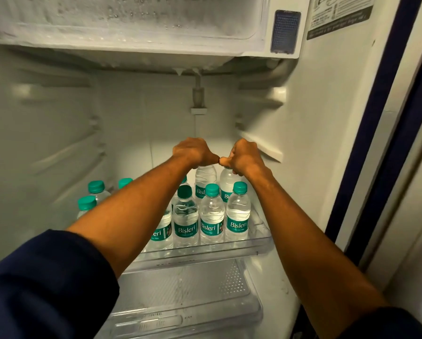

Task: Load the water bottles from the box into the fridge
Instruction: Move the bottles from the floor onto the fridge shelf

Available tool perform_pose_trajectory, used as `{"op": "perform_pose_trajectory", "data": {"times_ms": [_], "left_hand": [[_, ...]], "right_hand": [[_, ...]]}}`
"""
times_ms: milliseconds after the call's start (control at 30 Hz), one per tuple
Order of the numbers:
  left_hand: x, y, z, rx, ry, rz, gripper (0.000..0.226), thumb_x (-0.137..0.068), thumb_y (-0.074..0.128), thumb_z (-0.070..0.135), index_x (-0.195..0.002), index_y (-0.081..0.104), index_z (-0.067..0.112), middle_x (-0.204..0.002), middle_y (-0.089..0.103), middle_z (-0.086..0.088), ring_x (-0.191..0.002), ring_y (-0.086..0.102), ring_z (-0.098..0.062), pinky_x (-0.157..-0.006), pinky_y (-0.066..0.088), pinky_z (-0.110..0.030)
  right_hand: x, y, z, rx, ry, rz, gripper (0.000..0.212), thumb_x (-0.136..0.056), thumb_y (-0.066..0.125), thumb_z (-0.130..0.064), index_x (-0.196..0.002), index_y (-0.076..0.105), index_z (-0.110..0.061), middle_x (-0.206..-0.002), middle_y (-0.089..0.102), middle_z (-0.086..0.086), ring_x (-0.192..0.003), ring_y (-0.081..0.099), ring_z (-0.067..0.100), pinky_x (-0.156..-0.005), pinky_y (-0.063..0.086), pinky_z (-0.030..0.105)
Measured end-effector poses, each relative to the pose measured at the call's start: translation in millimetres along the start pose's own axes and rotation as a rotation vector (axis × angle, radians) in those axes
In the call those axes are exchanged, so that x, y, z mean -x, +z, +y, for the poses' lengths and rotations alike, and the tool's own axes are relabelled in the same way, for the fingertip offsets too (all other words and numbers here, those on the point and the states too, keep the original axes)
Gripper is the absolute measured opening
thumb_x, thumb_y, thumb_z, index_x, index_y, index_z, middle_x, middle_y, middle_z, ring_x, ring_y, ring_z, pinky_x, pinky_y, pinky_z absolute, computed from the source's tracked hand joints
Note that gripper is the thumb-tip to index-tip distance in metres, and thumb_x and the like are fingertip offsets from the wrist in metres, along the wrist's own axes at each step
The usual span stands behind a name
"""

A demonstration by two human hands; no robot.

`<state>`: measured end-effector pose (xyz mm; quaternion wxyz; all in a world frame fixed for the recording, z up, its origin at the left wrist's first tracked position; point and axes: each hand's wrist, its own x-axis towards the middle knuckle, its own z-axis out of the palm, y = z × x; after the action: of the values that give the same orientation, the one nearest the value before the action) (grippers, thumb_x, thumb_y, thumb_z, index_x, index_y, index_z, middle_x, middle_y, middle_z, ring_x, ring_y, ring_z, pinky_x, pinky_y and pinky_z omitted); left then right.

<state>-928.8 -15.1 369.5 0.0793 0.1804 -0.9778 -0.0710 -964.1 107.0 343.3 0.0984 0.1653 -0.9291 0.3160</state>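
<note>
Your sleeves [46, 285] are dark blue and pushed up above the elbows; both forearms reach forward into the open fridge [58, 118]. Take the clear shelf [261, 243] as your reference. Below the shelf sits a clear crisper cover [193, 289] with a perforated patch and a slider at its front edge. On the shelf, along its front edge, three upright bottles stand in a row, touching: a front-left bottle [186, 216], a front-middle bottle [212, 214] and a front-right bottle [238, 211], each with a green cap and a green Bisleri label. Your left forearm crosses in front of a fourth bottle [162, 231] to the left of that row and hides most of it. Further left on the shelf, three more green caps [96, 187] show above your forearm. Behind the front row, toward the rear of the shelf, your left hand [193, 152] grips the top of a rear-left bottle [205, 177], fingers curled down over its cap. Your right hand [244, 156] grips the top of a rear-right bottle [227, 182] the same way, fingers clamped around its neck. Your two thumbs touch between the hands. Both rear bottles stand upright; whether their bases rest on the shelf cannot be determined, since the front row hides them. Above the shelf, the rear wall carries a drain tube [198, 94], and a frosted freezer box [131, 25] spans the top of the compartment. The door seal [376, 143] runs down the right side.
</note>
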Motion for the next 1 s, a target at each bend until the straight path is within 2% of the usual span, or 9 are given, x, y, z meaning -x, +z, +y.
{"op": "perform_pose_trajectory", "data": {"times_ms": [133, 333, 467, 567, 667, 767, 1000], "left_hand": [[2.3, 8.8, -0.9, -0.037, 0.007, 0.005, 0.050, -0.087, 0.057, 0.062, -0.073, 0.054, 0.013, -0.075, 0.059, -0.002, -0.075, 0.059, -0.017, -0.069, 0.047, -0.027], [6.9, 19.7, 0.9, -0.110, -0.001, -0.019, 0.048, -0.088, 0.054, 0.062, -0.086, 0.056, 0.013, -0.081, 0.061, -0.002, -0.076, 0.058, -0.016, -0.070, 0.046, -0.027], [7.6, 23.6, 2.9, -0.198, 0.005, -0.020, 0.048, -0.090, 0.050, 0.062, -0.089, 0.055, 0.014, -0.085, 0.061, -0.002, -0.083, 0.060, -0.016, -0.077, 0.047, -0.028], [7.3, 22.1, 4.3, -0.231, 0.015, -0.035, 0.049, -0.090, 0.049, 0.063, -0.090, 0.055, 0.014, -0.082, 0.060, 0.000, -0.083, 0.061, -0.016, -0.080, 0.049, -0.028], [7.4, 19.9, 3.7, -0.235, 0.017, -0.054, 0.049, -0.090, 0.049, 0.064, -0.090, 0.055, 0.016, -0.070, 0.055, 0.001, -0.081, 0.061, -0.015, -0.076, 0.048, -0.027], [7.8, 20.3, 2.7, -0.246, 0.023, -0.071, 0.048, -0.090, 0.050, 0.064, -0.090, 0.055, 0.016, -0.067, 0.054, 0.002, -0.079, 0.060, -0.015, -0.074, 0.047, -0.026], [15.0, 19.4, 8.5, -0.294, 0.061, -0.124, 0.042, -0.089, 0.055, 0.059, -0.092, 0.057, 0.017, -0.081, 0.063, 0.003, -0.081, 0.064, -0.014, -0.088, 0.054, -0.031]], "right_hand": [[1.4, 8.4, 6.2, -0.011, 0.032, -0.033, 0.039, -0.082, 0.076, -0.040, -0.097, 0.067, -0.005, -0.092, 0.069, 0.013, -0.082, 0.068, 0.026, -0.080, 0.057, 0.034], [2.2, 14.2, 14.2, 0.027, 0.038, -0.095, 0.040, -0.085, 0.073, -0.039, -0.104, 0.066, -0.005, -0.101, 0.069, 0.013, -0.091, 0.066, 0.025, -0.084, 0.053, 0.032], [-1.0, 11.7, 15.8, 0.060, 0.032, -0.143, 0.038, -0.086, 0.071, -0.040, -0.101, 0.063, -0.005, -0.103, 0.067, 0.014, -0.091, 0.064, 0.024, -0.081, 0.050, 0.031], [-2.9, 9.7, 16.8, 0.080, 0.015, -0.151, 0.036, -0.088, 0.070, -0.040, -0.096, 0.059, -0.007, -0.102, 0.066, 0.013, -0.083, 0.060, 0.021, -0.077, 0.047, 0.029], [-2.8, 10.3, 16.6, 0.083, 0.007, -0.165, 0.035, -0.089, 0.070, -0.037, -0.102, 0.063, -0.005, -0.103, 0.067, 0.014, -0.083, 0.060, 0.021, -0.077, 0.047, 0.027], [-1.9, 11.5, 16.6, 0.089, 0.003, -0.166, 0.033, -0.088, 0.070, -0.038, -0.096, 0.059, -0.008, -0.105, 0.067, 0.014, -0.084, 0.060, 0.020, -0.076, 0.046, 0.027], [3.6, 9.0, 9.6, 0.124, -0.004, -0.173, 0.042, -0.088, 0.068, -0.044, -0.104, 0.063, -0.006, -0.104, 0.067, 0.013, -0.087, 0.063, 0.023, -0.080, 0.052, 0.031]]}}
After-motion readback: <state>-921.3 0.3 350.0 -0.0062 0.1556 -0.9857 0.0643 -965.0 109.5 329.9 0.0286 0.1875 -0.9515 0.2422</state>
